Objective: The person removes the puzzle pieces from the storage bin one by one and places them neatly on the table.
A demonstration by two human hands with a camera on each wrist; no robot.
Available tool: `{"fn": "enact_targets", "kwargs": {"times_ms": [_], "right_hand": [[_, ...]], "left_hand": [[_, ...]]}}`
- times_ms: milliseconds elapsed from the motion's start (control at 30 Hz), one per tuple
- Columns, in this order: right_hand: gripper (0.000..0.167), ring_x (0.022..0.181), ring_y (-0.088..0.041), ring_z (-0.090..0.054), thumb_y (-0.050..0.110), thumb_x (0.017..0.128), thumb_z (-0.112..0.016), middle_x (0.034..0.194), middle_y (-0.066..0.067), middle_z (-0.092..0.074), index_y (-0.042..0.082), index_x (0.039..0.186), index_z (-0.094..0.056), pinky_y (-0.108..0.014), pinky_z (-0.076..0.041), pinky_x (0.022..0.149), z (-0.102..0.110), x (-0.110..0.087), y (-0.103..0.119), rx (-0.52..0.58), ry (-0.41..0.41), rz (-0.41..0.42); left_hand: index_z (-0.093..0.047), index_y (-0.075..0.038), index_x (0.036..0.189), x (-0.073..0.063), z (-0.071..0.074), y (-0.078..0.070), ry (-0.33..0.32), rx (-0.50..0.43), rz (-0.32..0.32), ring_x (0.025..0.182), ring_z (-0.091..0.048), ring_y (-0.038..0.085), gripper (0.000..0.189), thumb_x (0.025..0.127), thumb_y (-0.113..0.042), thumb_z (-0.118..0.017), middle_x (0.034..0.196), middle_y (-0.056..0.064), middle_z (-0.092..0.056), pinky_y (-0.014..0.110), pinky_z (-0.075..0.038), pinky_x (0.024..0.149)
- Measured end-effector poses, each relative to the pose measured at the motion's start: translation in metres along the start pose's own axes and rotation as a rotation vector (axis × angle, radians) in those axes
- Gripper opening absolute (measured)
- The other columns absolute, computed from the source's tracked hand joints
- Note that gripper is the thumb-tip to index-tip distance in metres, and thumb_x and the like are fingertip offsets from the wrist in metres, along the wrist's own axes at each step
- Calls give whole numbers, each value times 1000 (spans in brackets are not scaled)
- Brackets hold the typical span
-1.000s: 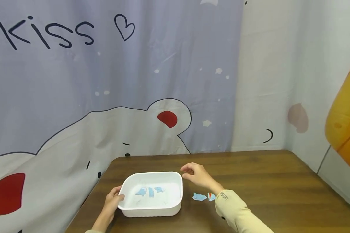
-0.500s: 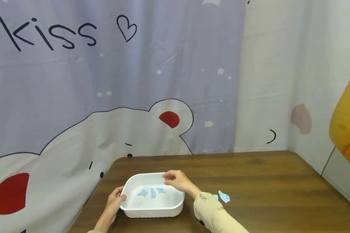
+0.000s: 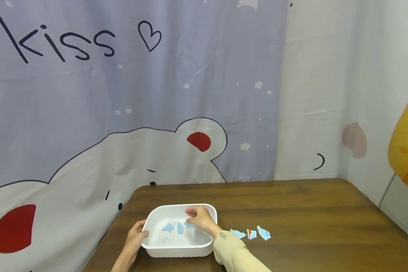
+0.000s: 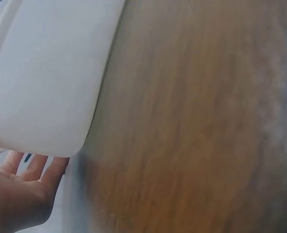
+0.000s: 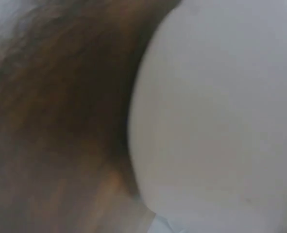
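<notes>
A white plastic basin (image 3: 180, 251) stands on the wooden table. My left hand (image 3: 134, 238) grips its left side, thumb over the rim and fingers along the outer wall. The left wrist view shows those fingers (image 4: 34, 167) against the basin's end. Inside lie a light blue jagged scrap (image 3: 169, 226), a narrow blue scrap (image 3: 180, 227) and another blue scrap (image 3: 189, 225), all flat like torn card. My right hand (image 3: 201, 219) reaches over the right rim, thumb and fingers apart just above the rightmost scrap, partly covering it. Nothing shows between them.
Right of the basin, a blue scrap (image 3: 238, 234), a scrap with a red mark (image 3: 251, 234) and a pointed blue scrap (image 3: 263, 233) lie on the table (image 3: 309, 219). A printed curtain (image 3: 251, 113) hangs behind the table.
My right hand has moved left and down, from beside the basin's right rim to over its inside. The scraps on the table show again beyond the sleeve. My left hand keeps its grip.
</notes>
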State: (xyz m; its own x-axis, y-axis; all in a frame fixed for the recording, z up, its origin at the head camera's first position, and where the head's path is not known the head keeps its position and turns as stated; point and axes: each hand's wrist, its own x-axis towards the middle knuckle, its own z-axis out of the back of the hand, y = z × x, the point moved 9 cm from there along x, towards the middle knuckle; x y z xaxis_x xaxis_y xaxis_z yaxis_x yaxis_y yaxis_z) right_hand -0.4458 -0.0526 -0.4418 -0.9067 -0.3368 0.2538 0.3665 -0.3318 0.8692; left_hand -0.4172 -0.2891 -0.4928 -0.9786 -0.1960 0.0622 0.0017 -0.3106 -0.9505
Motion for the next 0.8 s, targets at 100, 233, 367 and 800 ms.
{"fn": "enact_targets", "kwargs": {"times_ms": [100, 233, 367, 800], "right_hand": [[28, 88, -29, -63, -5, 76, -71, 101, -25, -69, -10, 103, -66, -29, -51, 78, -3, -1, -8, -72, -17, -3], [30, 92, -34, -62, -3, 73, -72, 102, -24, -69, -9, 102, -67, -40, -52, 84, -4, -2, -14, -174, -28, -33], [36, 101, -41, -62, -3, 72, -73, 106, -29, -66, -12, 106, -64, -50, -49, 92, -4, -1, -15, -214, -20, -67], [48, 101, -36, -62, 4, 69, -80, 108, -23, -68, -8, 113, -65, -42, -48, 94, -20, -3, -21, -336, 94, -87]], "left_hand": [[-45, 16, 130, -2, -1, 2, 3, -3, 1, 107, -58, 28, 54, 76, 7, -50, 132, 37, -51, 22, -48, 73], [-45, 16, 129, -2, -1, 2, 1, -11, -4, 106, -58, 27, 54, 76, 7, -50, 131, 37, -51, 22, -48, 73], [-45, 15, 129, 0, 1, 0, 1, -4, -7, 106, -58, 28, 53, 77, 7, -50, 131, 36, -52, 24, -48, 74], [-47, 14, 128, -1, 0, 0, -6, 9, -3, 106, -58, 28, 51, 78, 6, -51, 130, 36, -52, 24, -48, 74]]}}
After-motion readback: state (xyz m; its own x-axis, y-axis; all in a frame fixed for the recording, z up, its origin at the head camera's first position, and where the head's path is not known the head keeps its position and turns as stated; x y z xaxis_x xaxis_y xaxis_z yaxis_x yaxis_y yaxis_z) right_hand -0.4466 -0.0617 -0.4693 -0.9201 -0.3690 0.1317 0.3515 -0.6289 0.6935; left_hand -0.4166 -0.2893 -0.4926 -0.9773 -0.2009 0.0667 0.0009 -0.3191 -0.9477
